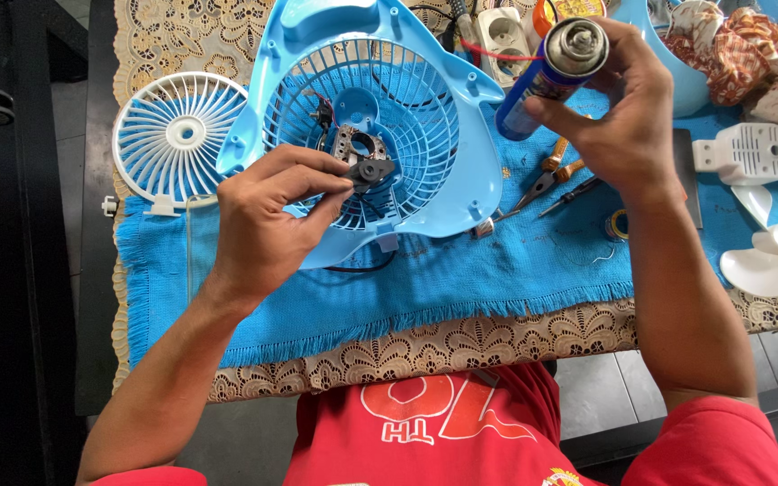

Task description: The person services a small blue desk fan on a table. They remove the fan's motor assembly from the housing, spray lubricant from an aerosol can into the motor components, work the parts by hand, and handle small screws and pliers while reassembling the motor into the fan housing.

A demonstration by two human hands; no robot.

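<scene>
Fingers of my left hand (267,220) pinch a small black motor part (369,171) over the opened blue fan housing (380,117) — right hand (619,112) grips a spray can (551,76); fan looks stripped, reassembly left.

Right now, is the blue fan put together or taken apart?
Taken apart. The blue fan housing has no front cover; the white grille and white blades lie apart on the blue cloth.

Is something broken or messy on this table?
The blue fan housing lies taken apart: its white grille sits off to the left, the white blades far right, and wires show inside. Nothing looks spilled.
</scene>
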